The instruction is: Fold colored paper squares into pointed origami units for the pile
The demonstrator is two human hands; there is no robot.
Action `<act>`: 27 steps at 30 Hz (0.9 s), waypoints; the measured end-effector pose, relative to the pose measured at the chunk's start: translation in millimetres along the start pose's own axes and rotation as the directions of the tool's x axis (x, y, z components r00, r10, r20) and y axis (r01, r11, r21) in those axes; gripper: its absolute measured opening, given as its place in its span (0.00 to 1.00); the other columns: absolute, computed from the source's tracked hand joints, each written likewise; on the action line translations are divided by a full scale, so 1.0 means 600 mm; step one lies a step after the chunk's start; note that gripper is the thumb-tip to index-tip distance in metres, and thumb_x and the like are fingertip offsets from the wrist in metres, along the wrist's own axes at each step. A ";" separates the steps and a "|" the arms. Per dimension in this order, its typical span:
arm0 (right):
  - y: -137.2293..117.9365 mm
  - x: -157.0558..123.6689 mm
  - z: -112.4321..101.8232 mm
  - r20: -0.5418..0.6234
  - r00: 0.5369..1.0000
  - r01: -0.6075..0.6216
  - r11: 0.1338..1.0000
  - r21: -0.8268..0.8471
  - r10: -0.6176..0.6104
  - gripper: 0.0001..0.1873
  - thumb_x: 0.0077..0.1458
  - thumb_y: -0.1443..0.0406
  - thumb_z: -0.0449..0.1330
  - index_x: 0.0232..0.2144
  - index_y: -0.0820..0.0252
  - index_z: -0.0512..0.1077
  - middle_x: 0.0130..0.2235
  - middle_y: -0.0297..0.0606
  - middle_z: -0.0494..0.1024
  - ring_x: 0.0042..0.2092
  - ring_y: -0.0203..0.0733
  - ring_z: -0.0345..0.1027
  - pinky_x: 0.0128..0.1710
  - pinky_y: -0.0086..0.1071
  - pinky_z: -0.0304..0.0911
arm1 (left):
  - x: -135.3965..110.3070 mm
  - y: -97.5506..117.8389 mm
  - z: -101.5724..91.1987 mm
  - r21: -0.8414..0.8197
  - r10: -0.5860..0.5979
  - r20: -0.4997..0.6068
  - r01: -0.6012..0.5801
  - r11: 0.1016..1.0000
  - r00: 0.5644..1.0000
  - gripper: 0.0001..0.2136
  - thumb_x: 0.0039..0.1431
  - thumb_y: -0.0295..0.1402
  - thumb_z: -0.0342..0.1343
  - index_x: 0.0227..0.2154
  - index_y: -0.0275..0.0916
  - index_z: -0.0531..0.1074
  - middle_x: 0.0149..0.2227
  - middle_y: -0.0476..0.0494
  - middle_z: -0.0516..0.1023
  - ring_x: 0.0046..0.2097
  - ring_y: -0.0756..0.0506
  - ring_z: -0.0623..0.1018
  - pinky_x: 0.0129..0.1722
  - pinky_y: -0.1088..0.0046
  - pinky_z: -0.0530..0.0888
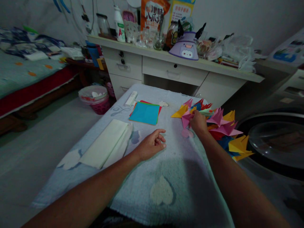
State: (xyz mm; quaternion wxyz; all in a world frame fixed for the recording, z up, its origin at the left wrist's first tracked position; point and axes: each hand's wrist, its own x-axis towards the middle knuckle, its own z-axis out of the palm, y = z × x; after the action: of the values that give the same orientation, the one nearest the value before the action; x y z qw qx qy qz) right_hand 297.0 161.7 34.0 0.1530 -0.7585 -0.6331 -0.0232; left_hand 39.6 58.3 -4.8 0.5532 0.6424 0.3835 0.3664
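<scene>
My left hand rests over the cloth-covered table, fingers loosely bent and apart, holding nothing. To the right, my right hand reaches into a pile of folded paper cranes in pink, yellow, red, blue and pale green. Its fingers are bunched on a paper crane at the pile's left end; the fingertips are partly hidden. A stack of square coloured paper, blue sheet on top, lies beyond my left hand. Left of that hand is a folded pale sheet or packet.
A small white box and a crumpled white scrap lie near the paper stack. Behind the table stands a white desk crowded with jars, bags and a purple hat. A pink bin is at left, a front-loading washing machine at right.
</scene>
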 end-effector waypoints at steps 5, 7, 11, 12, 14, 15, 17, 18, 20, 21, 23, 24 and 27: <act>0.003 -0.035 -0.005 -0.132 0.991 0.047 0.997 0.069 -0.037 0.29 0.53 0.71 0.52 0.58 0.74 0.60 0.53 0.58 0.72 0.55 0.54 0.66 0.52 0.40 0.60 | -0.001 0.002 -0.001 0.014 -0.001 0.011 0.001 1.000 1.000 0.24 0.52 0.32 0.58 0.53 0.40 0.63 0.39 0.46 0.72 0.35 0.50 0.69 0.36 0.72 0.67; 0.004 -0.056 -0.005 -0.186 0.981 0.070 0.994 0.087 -0.053 0.30 0.53 0.70 0.53 0.58 0.75 0.58 0.57 0.59 0.68 0.59 0.54 0.61 0.55 0.41 0.58 | -0.001 0.002 0.000 0.021 -0.002 0.010 0.002 1.000 1.000 0.24 0.52 0.32 0.58 0.53 0.39 0.63 0.39 0.46 0.72 0.35 0.50 0.69 0.37 0.72 0.68; -0.005 -0.107 0.005 -0.126 0.968 0.230 0.968 0.096 -0.218 0.20 0.57 0.67 0.52 0.51 0.67 0.67 0.50 0.53 0.73 0.51 0.52 0.66 0.52 0.41 0.60 | -0.002 0.002 0.002 0.058 0.001 0.006 -0.001 0.998 1.000 0.22 0.52 0.31 0.57 0.51 0.40 0.66 0.39 0.46 0.73 0.35 0.50 0.70 0.37 0.72 0.69; -0.010 -0.118 0.009 -0.062 0.964 0.262 0.963 0.059 -0.258 0.18 0.58 0.65 0.53 0.49 0.66 0.68 0.48 0.53 0.74 0.50 0.53 0.66 0.52 0.41 0.59 | -0.002 0.002 0.002 0.070 0.001 0.009 -0.001 0.998 1.000 0.21 0.52 0.31 0.57 0.50 0.40 0.67 0.39 0.46 0.73 0.35 0.50 0.70 0.37 0.72 0.69; -0.020 -0.135 0.020 0.043 0.951 0.307 0.951 -0.021 -0.306 0.17 0.59 0.62 0.53 0.48 0.65 0.69 0.49 0.52 0.74 0.50 0.53 0.66 0.52 0.42 0.58 | -0.002 0.003 0.003 0.091 -0.001 0.016 0.000 0.996 1.000 0.19 0.52 0.31 0.57 0.49 0.40 0.68 0.38 0.46 0.73 0.35 0.50 0.71 0.37 0.71 0.69; -0.024 -0.141 0.026 0.063 0.947 0.317 0.947 -0.050 -0.314 0.18 0.61 0.60 0.52 0.48 0.65 0.69 0.51 0.53 0.73 0.52 0.53 0.65 0.52 0.42 0.57 | -0.002 0.004 0.003 0.098 -0.005 0.021 0.003 0.995 1.000 0.18 0.52 0.31 0.57 0.48 0.40 0.69 0.38 0.46 0.73 0.35 0.50 0.71 0.37 0.71 0.69; -0.029 -0.145 0.038 0.053 0.950 0.311 0.946 -0.087 -0.307 0.22 0.62 0.56 0.51 0.50 0.66 0.68 0.56 0.54 0.70 0.55 0.55 0.62 0.54 0.44 0.55 | -0.003 0.007 0.004 0.100 -0.013 0.021 0.011 0.995 1.000 0.17 0.52 0.31 0.57 0.47 0.40 0.70 0.37 0.46 0.73 0.35 0.50 0.71 0.37 0.72 0.69; -0.029 -0.145 0.044 0.049 0.951 0.309 0.946 -0.096 -0.306 0.23 0.63 0.55 0.50 0.52 0.66 0.67 0.57 0.55 0.68 0.57 0.55 0.60 0.55 0.44 0.54 | -0.003 0.009 0.004 0.098 -0.017 0.019 0.015 0.995 1.000 0.17 0.52 0.31 0.57 0.46 0.40 0.70 0.37 0.46 0.73 0.35 0.50 0.71 0.37 0.72 0.69; -0.026 -0.142 0.054 0.052 0.951 0.309 0.946 -0.096 -0.305 0.25 0.64 0.54 0.49 0.55 0.66 0.65 0.59 0.55 0.67 0.59 0.54 0.59 0.57 0.45 0.52 | -0.004 0.010 0.004 0.091 -0.022 0.019 0.020 0.996 1.000 0.17 0.51 0.30 0.57 0.46 0.39 0.71 0.37 0.46 0.73 0.35 0.50 0.71 0.36 0.72 0.69; -0.023 -0.140 0.058 0.055 0.951 0.307 0.947 -0.093 -0.303 0.26 0.64 0.54 0.48 0.56 0.67 0.64 0.60 0.55 0.67 0.60 0.54 0.58 0.57 0.45 0.52 | -0.004 0.010 0.004 0.091 -0.021 0.018 0.019 0.996 1.000 0.17 0.51 0.30 0.57 0.46 0.39 0.71 0.37 0.46 0.73 0.35 0.50 0.71 0.36 0.72 0.69; -0.018 -0.138 0.063 0.061 0.953 0.301 0.950 -0.085 -0.297 0.26 0.65 0.55 0.48 0.57 0.67 0.63 0.61 0.55 0.65 0.61 0.55 0.57 0.58 0.46 0.51 | -0.004 0.009 0.004 0.100 -0.020 0.021 0.018 0.995 1.000 0.17 0.51 0.30 0.57 0.46 0.38 0.71 0.37 0.46 0.74 0.35 0.50 0.71 0.36 0.72 0.70; -0.017 -0.139 0.063 0.064 0.953 0.302 0.950 -0.082 -0.297 0.27 0.65 0.55 0.47 0.58 0.68 0.63 0.62 0.55 0.65 0.62 0.55 0.56 0.59 0.46 0.50 | -0.004 0.009 0.004 0.108 -0.018 0.022 0.015 0.994 1.000 0.17 0.52 0.30 0.57 0.46 0.38 0.71 0.37 0.46 0.74 0.35 0.50 0.72 0.37 0.72 0.70; -0.018 -0.147 0.054 0.089 0.947 0.316 0.946 -0.072 -0.310 0.28 0.65 0.54 0.47 0.58 0.68 0.63 0.62 0.55 0.64 0.62 0.55 0.55 0.59 0.46 0.50 | -0.003 0.007 0.004 0.135 -0.004 0.027 0.001 0.991 1.000 0.16 0.52 0.30 0.57 0.46 0.38 0.72 0.37 0.45 0.75 0.35 0.49 0.72 0.37 0.72 0.70</act>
State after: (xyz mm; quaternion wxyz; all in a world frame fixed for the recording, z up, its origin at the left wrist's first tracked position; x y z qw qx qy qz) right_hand 264.0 87.8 -14.9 0.0906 -0.6545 -0.7493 -0.0448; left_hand 41.3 55.0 -1.0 0.5142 0.6826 0.4007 0.3303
